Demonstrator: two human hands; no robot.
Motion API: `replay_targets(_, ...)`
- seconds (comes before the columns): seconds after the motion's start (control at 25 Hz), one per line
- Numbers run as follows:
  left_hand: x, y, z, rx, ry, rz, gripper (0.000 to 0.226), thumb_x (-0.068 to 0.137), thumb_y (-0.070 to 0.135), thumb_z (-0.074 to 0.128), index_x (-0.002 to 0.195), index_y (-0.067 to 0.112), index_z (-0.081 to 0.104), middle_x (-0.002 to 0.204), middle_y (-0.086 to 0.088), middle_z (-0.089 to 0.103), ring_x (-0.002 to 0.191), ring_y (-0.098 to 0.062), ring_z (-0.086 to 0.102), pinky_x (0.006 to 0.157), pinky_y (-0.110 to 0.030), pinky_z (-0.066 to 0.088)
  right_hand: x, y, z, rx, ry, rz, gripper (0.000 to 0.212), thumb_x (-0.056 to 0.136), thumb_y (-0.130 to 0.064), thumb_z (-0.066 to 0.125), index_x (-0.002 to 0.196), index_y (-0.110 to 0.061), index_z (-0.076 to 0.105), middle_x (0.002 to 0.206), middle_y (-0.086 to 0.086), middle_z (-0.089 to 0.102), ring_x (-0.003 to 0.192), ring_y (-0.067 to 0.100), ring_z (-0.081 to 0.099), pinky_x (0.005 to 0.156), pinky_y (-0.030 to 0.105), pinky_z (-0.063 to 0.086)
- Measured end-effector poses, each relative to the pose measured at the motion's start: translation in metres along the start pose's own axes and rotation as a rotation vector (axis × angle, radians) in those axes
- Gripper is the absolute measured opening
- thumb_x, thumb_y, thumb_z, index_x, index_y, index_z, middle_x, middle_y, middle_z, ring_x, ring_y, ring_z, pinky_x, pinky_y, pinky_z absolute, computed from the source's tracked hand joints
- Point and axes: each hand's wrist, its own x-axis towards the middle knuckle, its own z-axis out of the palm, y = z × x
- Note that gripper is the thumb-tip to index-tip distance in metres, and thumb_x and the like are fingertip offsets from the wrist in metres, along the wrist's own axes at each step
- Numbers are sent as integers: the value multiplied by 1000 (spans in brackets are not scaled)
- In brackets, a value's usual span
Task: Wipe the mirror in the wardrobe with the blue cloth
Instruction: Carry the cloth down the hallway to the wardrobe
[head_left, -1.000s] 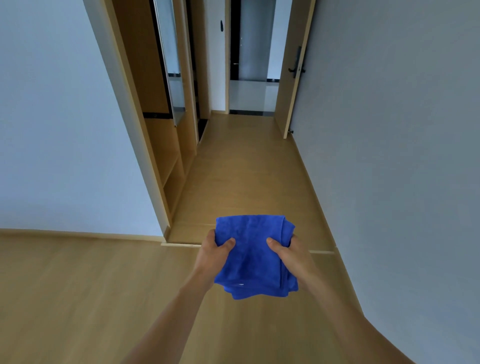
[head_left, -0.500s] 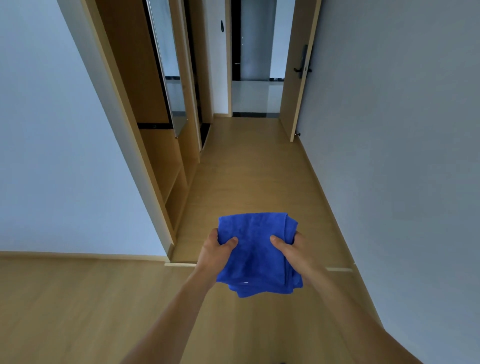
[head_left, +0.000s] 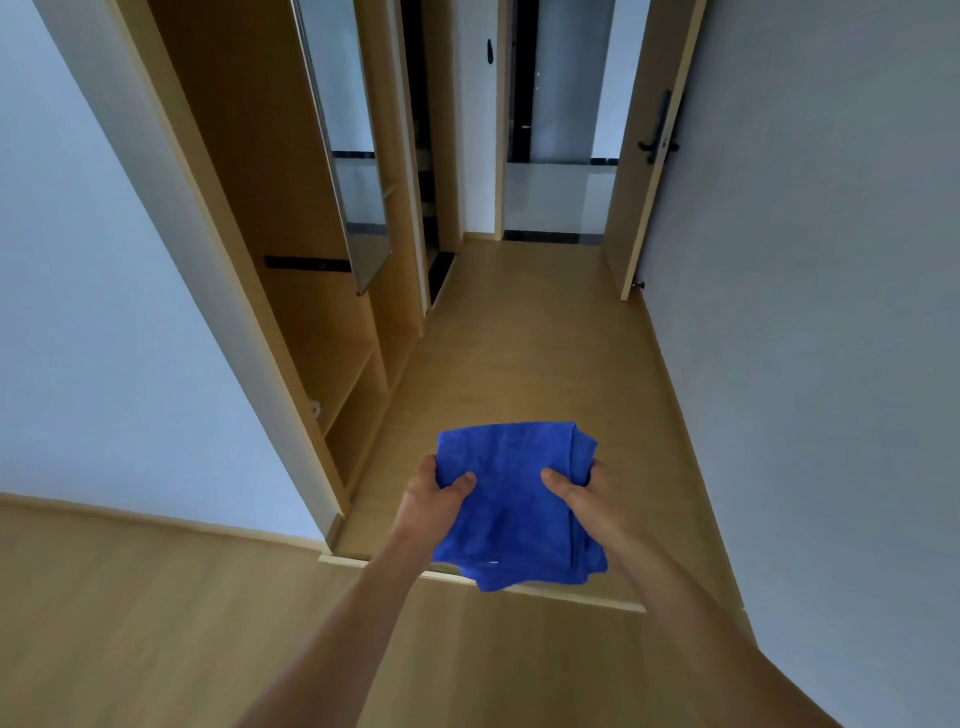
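- One blue cloth (head_left: 514, 499), folded, is held over the wooden floor (head_left: 156, 623).
- Two hands grip it: left hand (head_left: 434, 501) and right hand (head_left: 589, 499) (thumbs on top).
- One mirror (head_left: 345, 140) hangs in the wardrobe (head_left: 249, 156), well apart.

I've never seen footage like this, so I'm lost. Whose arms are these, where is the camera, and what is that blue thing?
There is no machine here. A person wears one wide-angle camera on the head, and it looks forward and down at their own bare hands. The left hand and right hand each grip one side of a folded blue cloth, thumbs on top, holding it in the air above the wooden floor. Ahead on the left stands an open wardrobe with shelves and a tall mirror in it. The cloth is not yet near the mirror. Farther on, to the right, a wooden door stands open.
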Motion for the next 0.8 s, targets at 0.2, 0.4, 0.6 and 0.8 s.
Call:
replay_targets(0.2, 35, 23, 38, -32, -18, -6, 14, 95, 27, 69, 96, 31, 55, 103, 4, 68, 92, -14, 67, 73, -31, 56, 47, -6, -35, 1, 0, -4, 17, 89, -31, 70, 106, -31, 65, 100, -10, 75, 93, 11, 71, 86, 39, 58)
replay_targets(0.4, 91, 40, 69, -38, -59, 32, 14, 94, 25, 69, 104, 27, 59, 105, 4, 71, 94, -13, 69, 73, -29, 56, 100, -13, -56, 8, 40, 0, 17, 91, -31, 69, 108, -30, 64, 106, -7, 74, 96, 11, 70, 87, 36, 57)
replay_targets(0.6, 167, 54, 84, -36, -77, 21, 12, 95, 26, 68, 104, 26, 61, 102, 6, 71, 90, -8, 68, 65, -21, 50, 168, -23, -55, -32, 46, 13, 22, 93, -38, 66, 113, -28, 64, 106, -7, 74, 99, 14, 70, 93, 43, 56)
replay_targets(0.8, 262, 82, 93, -79, -105, 23, 9, 94, 24, 67, 102, 24, 62, 101, 3, 73, 92, -12, 70, 73, -26, 54, 250, -58, -41, -20, 81, -20, 24, 94, -33, 67, 113, -19, 65, 108, 1, 74, 96, 14, 71, 88, 36, 59)
